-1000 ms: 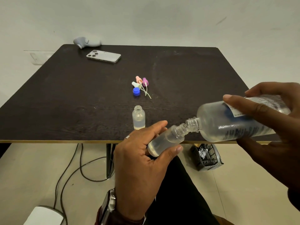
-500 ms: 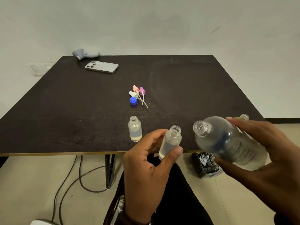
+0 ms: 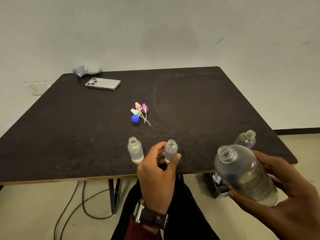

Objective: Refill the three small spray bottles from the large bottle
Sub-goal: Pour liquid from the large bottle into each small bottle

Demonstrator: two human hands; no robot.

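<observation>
Left hand (image 3: 156, 168) pinched second small bottle (image 3: 170, 150), looked mid-placement beside first bottle (image 3: 135, 150). Right hand (image 3: 284, 191) gripped large bottle (image 3: 245, 175). Next: third bottle (image 3: 245, 139) behind right hand.

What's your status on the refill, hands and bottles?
Left hand grips small bottle upright at table edge. Right hand holds large bottle, uncapped, tilted, not pouring. Two small bottles stand open. Nothing blocking.

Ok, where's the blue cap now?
In the head view, the blue cap lies mid-table, left of centre, just in front of the three spray tops.
</observation>
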